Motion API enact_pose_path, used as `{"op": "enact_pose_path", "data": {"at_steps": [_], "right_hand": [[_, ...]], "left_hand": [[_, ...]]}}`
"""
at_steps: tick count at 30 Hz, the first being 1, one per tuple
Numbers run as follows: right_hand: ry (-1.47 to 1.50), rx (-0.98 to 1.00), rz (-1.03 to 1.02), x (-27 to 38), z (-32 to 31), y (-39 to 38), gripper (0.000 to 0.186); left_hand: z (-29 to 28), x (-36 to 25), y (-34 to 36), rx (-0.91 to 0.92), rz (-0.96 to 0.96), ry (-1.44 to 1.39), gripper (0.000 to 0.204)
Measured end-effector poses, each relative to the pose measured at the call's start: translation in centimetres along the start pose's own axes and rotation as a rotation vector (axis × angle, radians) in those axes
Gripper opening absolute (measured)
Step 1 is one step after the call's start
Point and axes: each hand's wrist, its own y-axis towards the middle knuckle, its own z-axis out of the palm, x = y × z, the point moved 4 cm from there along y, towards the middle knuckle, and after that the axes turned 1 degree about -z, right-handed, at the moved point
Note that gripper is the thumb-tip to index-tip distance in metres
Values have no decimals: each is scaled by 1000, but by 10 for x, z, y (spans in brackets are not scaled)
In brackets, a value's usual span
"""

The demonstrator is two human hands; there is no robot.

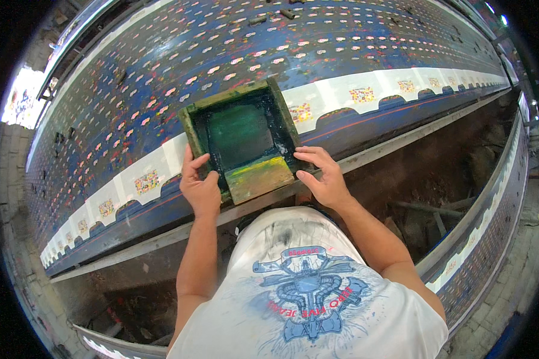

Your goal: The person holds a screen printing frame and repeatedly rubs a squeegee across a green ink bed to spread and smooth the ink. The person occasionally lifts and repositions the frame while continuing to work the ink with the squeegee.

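Note:
A square wooden screen-printing frame [284, 113], stained green, lies across the long table's near edge in front of me. Dark green ink coats the mesh [239, 131] inside it. At the frame's near end rests a flat wooden squeegee [261, 180], smeared yellow and green. My left hand [200, 186] grips the frame's near left corner, thumb and fingers closed about the side. Opposite it, my right hand [323, 175] holds the near right corner, its fingers on the outer side. The frame covers part of a white fabric strip [320, 90].
White fabric with multicoloured printed patches [362, 94] runs along the near edge of the long, paint-speckled table [179, 54]. Small dark cylindrical pieces [287, 14] lie farther back. A rail [395, 143] borders the table. Behind me, another printing table [485, 263] stands across a debris-strewn gap.

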Motion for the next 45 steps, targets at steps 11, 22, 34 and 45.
{"op": "enact_pose_path", "data": {"at_steps": [11, 22, 34, 45], "right_hand": [[-46, 28, -44, -54, -123, -9, 47], [-39, 76, -77, -59, -148, -2, 45], [-295, 164, -328, -20, -118, 12, 47], [-534, 415, -412, -10, -76, 36, 39]], "left_hand": [[128, 10, -33, 9, -30, -14, 40], [140, 24, -36, -3, -142, -168, 44], [146, 28, -36, 3, -167, -167, 40], [144, 31, -37, 27, -151, -155, 32]]}}
